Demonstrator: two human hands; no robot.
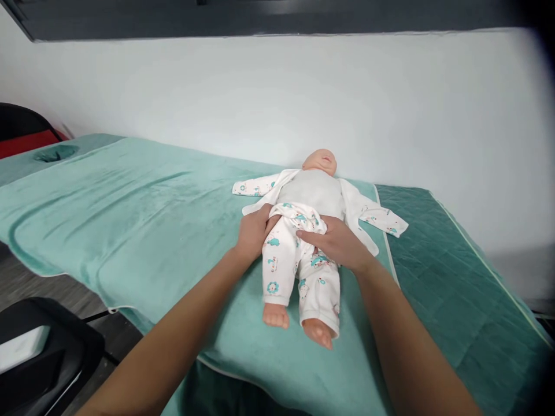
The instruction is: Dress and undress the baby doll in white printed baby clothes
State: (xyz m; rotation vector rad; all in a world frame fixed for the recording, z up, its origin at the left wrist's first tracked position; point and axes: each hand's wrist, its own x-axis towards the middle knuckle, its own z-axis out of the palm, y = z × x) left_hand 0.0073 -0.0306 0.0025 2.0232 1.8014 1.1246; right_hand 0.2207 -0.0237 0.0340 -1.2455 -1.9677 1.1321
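A baby doll [310,190] lies on its back on a green blanket [143,202], its head toward the wall and its bare feet toward me. It wears printed baby pants [280,268] and a white printed jacket [359,208] that lies open at the front, with both sleeves spread out. My left hand [255,231] grips the pants at the waistband on the left side. On the other side my right hand [336,242] is closed on the bunched fabric near the waist, thumb across the front. The fingertips of both hands are partly hidden by cloth.
A darker green quilted cover [442,271] lies at the right end of the bed, against a white wall [277,92]. At lower left stands a black chair [56,335] with a white object [23,348] on it. A face hole [56,153] shows at the far left.
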